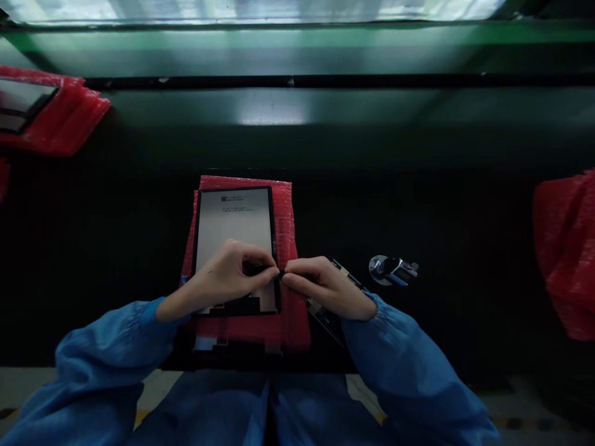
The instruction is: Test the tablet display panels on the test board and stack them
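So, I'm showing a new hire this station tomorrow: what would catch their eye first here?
The flat panel with its pale face, lying on a bright red padded sheet mid-table, stands out against the dark table. Over it the left hand and right hand, in blue sleeves, pinch a small dark piece at the panel's right edge. A shiny metal tool lies to the right.

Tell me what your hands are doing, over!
Left hand and right hand both pinching a dark piece at the panel edge. Panel flat on red wrap. Metal tool apart, to the right.
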`<move>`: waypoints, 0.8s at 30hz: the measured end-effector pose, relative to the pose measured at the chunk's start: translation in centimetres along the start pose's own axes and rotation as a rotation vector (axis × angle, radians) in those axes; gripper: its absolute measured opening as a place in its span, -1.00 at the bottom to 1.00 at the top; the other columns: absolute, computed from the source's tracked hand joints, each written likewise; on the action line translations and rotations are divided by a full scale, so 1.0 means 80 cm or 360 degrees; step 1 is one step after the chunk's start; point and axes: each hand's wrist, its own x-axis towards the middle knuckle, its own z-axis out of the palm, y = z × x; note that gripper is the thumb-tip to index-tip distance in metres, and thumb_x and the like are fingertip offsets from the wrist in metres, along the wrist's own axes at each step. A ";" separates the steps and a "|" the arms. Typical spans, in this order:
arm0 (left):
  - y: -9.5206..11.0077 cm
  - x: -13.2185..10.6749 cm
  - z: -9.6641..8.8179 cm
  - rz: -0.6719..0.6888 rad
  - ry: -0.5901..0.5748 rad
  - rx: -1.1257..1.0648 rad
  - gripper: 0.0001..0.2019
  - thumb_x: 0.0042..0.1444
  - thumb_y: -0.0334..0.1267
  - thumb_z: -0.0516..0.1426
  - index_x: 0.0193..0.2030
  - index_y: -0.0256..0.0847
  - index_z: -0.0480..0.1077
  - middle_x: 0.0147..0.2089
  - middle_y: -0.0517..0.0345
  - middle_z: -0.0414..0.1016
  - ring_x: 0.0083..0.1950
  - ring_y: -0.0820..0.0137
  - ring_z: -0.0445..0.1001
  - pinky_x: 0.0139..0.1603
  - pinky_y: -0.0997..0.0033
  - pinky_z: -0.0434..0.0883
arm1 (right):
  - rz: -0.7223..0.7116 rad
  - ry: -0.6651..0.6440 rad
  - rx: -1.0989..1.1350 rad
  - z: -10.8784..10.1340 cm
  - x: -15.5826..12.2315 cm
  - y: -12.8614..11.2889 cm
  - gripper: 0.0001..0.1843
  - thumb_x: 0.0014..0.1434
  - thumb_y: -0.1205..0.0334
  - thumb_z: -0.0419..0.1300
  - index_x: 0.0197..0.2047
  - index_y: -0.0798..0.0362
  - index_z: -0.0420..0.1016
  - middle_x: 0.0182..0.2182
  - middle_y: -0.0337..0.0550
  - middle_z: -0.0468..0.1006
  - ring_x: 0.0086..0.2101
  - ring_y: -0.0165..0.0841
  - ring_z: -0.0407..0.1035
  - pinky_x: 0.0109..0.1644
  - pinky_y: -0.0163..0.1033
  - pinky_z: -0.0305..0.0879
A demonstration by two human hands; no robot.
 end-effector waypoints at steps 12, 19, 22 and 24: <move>-0.003 -0.004 0.003 -0.0019 -0.0050 0.0020 -0.89 0.18 -0.33 0.18 -0.30 -0.28 0.54 -0.39 0.23 0.56 -0.38 0.53 0.48 -0.39 0.63 0.35 | -0.0029 -0.0058 0.0082 0.002 -0.001 -0.002 -0.55 0.37 -0.01 0.11 -0.46 0.12 0.39 -0.55 -0.31 0.29 -0.50 -0.50 0.15 -0.38 -0.37 0.13; 0.000 -0.003 0.005 -0.0030 -0.0028 -0.0135 -0.90 0.17 -0.36 0.18 -0.28 -0.31 0.53 -0.37 0.21 0.57 -0.38 0.55 0.48 -0.38 0.66 0.35 | -0.0053 -0.0047 -0.0004 0.000 -0.003 -0.004 -0.62 0.40 0.14 0.08 -0.43 0.13 0.39 -0.53 -0.31 0.31 -0.49 -0.51 0.15 -0.37 -0.38 0.12; 0.003 -0.005 0.004 -0.0010 -0.0084 -0.0182 -0.90 0.18 -0.34 0.19 -0.30 -0.32 0.52 -0.42 0.23 0.54 -0.43 0.57 0.43 -0.40 0.66 0.33 | -0.0074 -0.0079 0.0009 -0.001 -0.003 -0.004 -0.65 0.40 0.18 0.08 -0.42 0.13 0.40 -0.52 -0.31 0.31 -0.47 -0.51 0.16 -0.36 -0.39 0.13; 0.005 -0.005 0.003 -0.0013 -0.0133 -0.0221 -0.88 0.19 -0.32 0.19 -0.30 -0.34 0.51 -0.44 0.22 0.52 -0.46 0.57 0.40 -0.43 0.65 0.32 | -0.0102 -0.0112 0.0033 -0.001 -0.003 -0.005 -0.68 0.40 0.21 0.08 -0.39 0.13 0.41 -0.49 -0.31 0.33 -0.46 -0.51 0.18 -0.34 -0.40 0.14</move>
